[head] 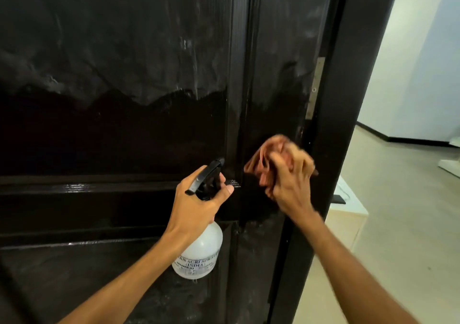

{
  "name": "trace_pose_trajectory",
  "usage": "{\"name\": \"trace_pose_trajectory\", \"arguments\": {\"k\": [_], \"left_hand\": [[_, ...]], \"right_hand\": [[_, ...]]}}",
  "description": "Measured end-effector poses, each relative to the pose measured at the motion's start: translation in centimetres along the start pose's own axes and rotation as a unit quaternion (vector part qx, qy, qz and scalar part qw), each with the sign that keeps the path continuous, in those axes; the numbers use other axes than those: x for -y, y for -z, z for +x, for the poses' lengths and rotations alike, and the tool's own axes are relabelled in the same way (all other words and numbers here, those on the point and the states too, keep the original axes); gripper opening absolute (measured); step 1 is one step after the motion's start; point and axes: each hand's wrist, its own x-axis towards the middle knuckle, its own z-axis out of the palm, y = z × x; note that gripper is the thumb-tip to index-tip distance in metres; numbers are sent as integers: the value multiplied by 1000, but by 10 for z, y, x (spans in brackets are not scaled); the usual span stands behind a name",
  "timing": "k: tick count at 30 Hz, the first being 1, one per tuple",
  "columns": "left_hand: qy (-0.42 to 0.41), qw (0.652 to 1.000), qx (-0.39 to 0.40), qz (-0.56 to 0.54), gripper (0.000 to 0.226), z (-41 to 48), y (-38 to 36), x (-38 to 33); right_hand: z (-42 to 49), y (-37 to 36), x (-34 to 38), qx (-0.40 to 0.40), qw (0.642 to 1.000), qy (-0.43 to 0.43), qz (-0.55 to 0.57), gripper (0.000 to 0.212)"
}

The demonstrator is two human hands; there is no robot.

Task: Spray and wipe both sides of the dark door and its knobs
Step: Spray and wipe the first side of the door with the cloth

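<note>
two bare forearms reach up from the bottom edge, the left from the lower left and the right from the lower right, both angled toward the middle of the view.

the left grip is wrapped round the neck of a spray bottle, with the thumb side uppermost and a fingertip lying at the front of the black trigger head. the bottle hangs upright below the fist. its translucent white body carries printed lettering, and the nozzle points at the door, close to it.

just to the right and a little higher, the right grip is bunched round a reddish-brown cloth, with the wrist bent back and the knuckles facing the camera. the cloth spills out above and to the left of the fingers and is pressed against the door. this hand and the cloth are blurred.

the dark door fills most of the view straight ahead. its upper panel shows pale wet streaks, and the cloth sits on the vertical strip at its right side. a metal plate with screws is set in the edge above the cloth, beside a dark upright frame.

past the frame on the right lie a pale tiled floor and a white wall with a dark skirting.
</note>
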Motion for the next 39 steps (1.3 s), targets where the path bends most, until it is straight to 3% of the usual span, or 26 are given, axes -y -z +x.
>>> {"name": "trace_pose_trajectory", "arguments": {"k": [3, 4, 8, 11, 13, 15, 17, 22, 24, 26, 28, 29, 31, 33, 35, 37, 39], "left_hand": [[15, 1000, -2, 3, 12, -4, 0, 10], [27, 1000, 1, 4, 12, -9, -2, 16], [58, 998, -5, -1, 12, -26, -5, 36], [59, 998, -3, 1, 11, -32, 0, 45], [63, 998, -6, 1, 11, -36, 2, 52], [79, 997, -13, 2, 11, -42, 6, 63], [99, 995, -19, 9, 11, -52, 8, 79], [112, 993, -33, 11, 12, -64, 9, 93], [106, 993, -42, 19, 11, -61, 19, 95], [102, 993, -54, 31, 11, -63, 29, 101], [112, 990, -77, 47, 13, -75, 43, 113], [118, 988, -89, 49, 14, -80, 46, 116], [127, 985, -109, 49, 15, -86, 57, 119], [120, 983, -127, 49, 16, -85, 72, 116], [103, 983, -144, 51, 16, -83, 90, 111], [99, 979, -168, 54, 15, -85, 116, 111], [100, 975, -191, 58, 15, -87, 132, 111]], "right_hand": [[71, 9, -7, -119, 984, -126, 37, 43], [67, 8, -6, -117, 982, -144, 37, 48], [-82, -12, 18, 46, 993, -110, -20, 84], [-155, -14, 38, 139, 984, -107, -17, 95], [-128, -15, 43, 79, 985, -152, 26, 76], [-86, -17, 47, -54, 958, -269, 80, 53], [-84, -26, 65, -101, 927, -351, 86, 57], [-172, -42, 114, 98, 972, -190, 97, 89], [-148, -48, 114, 41, 968, -216, 120, 73], [-118, -51, 120, -60, 932, -332, 135, 55], [-113, -59, 147, -80, 916, -376, 118, 57], [-125, -63, 162, -47, 928, -348, 121, 59], [-147, -67, 192, 54, 967, -199, 147, 62], [-136, -71, 192, 61, 982, -107, 145, 56], [-98, -69, 187, -39, 964, -214, 150, 53], [-63, -71, 196, -116, 912, -363, 151, 50], [-56, -76, 219, -101, 914, -376, 110, 54]]}}
